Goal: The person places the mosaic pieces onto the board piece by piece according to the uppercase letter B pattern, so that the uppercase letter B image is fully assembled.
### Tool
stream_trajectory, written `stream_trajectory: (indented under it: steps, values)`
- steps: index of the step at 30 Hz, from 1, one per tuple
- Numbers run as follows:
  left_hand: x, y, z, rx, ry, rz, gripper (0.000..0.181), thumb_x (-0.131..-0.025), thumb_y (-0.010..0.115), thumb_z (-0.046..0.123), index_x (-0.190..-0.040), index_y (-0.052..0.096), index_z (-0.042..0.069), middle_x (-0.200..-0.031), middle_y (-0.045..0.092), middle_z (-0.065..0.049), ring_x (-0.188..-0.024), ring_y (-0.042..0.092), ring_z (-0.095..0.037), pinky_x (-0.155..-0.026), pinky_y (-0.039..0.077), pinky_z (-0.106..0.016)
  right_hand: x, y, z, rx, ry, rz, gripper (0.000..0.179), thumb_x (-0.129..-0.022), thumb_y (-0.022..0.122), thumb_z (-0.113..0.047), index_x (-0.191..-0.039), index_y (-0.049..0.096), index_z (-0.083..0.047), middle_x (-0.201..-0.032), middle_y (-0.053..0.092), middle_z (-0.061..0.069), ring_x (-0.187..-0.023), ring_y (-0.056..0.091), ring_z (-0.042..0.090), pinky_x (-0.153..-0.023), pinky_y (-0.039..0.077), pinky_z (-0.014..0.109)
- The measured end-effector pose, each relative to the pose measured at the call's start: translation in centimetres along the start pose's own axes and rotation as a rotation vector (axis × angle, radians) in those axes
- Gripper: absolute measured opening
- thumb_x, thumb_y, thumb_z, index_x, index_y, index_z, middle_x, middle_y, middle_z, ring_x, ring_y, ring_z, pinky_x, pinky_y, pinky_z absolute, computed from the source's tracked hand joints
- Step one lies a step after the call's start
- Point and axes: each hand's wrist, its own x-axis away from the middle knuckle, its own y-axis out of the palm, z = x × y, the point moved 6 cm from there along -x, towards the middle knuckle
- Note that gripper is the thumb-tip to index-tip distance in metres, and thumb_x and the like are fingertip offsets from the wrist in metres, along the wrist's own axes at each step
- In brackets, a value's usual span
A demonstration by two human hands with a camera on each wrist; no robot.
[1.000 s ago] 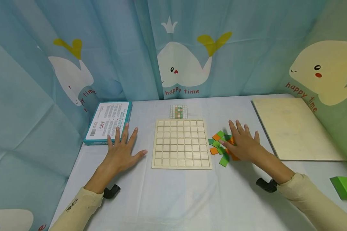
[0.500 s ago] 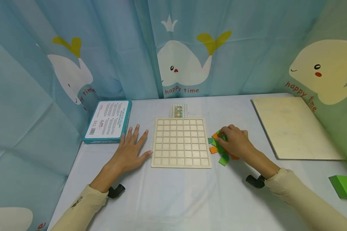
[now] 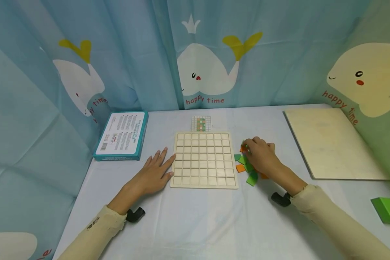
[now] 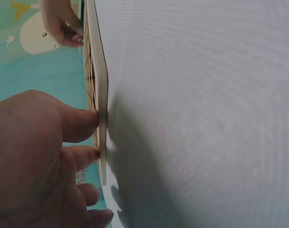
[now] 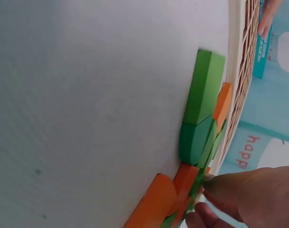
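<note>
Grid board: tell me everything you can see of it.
The grid board looks like pale wood: a thin, squarish slab with a rim and ridges dividing it into square cells, pale floors all showing. It lies flat mid-table on the white cloth. The left hand appears to touch its left edge with thumb and index finger.

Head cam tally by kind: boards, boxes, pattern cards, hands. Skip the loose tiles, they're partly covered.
Boards (grid board, plain board): 2
Boxes (teal box): 1
Pattern cards (gridded card): 1
Hands (left hand, right hand): 2
Total: 6
</note>
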Motion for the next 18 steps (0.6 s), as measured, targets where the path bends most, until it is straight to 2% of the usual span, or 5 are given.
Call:
stream_trajectory:
  steps: [4,12,18]
  values:
    - [-0.02,0.11,-0.01,0.007,0.004,-0.008,0.065,-0.112,0.046,0.041,-0.17,0.024,0.02,-0.177,0.004,-0.015,-0.163,0.005,-0.042,-0.129,0.011,-0.064,-0.33,0.06,0.19,-0.004,-0.004,-0.005,0.028,-0.102,0.068,-0.009,-0.129,0.065,-0.004,-0.123,0.064,0.024,-0.113,0.061,0.041,-0.091,0.037,0.064]
    - [0.13,0.06,-0.05,0.009,0.01,-0.018,0.067,-0.111,0.048,0.041,-0.17,0.024,0.018,-0.176,0.012,-0.016,-0.163,0.009,-0.042,-0.129,0.015,-0.062,-0.47,0.22,0.67,-0.02,0.071,-0.027,0.025,-0.101,0.07,-0.012,-0.121,0.065,0.003,-0.117,0.064,0.025,-0.11,0.059,0.041,-0.094,0.034,0.066]
    - [0.09,-0.02,-0.01,0.01,0.011,-0.022,0.067,-0.111,0.048,0.041,-0.17,0.024,0.018,-0.177,0.012,-0.016,-0.163,0.008,-0.042,-0.129,0.015,-0.062,-0.76,0.3,0.7,-0.054,0.092,-0.04,0.027,-0.102,0.069,-0.011,-0.123,0.065,0.004,-0.12,0.062,0.027,-0.112,0.058,0.042,-0.091,0.034,0.062]
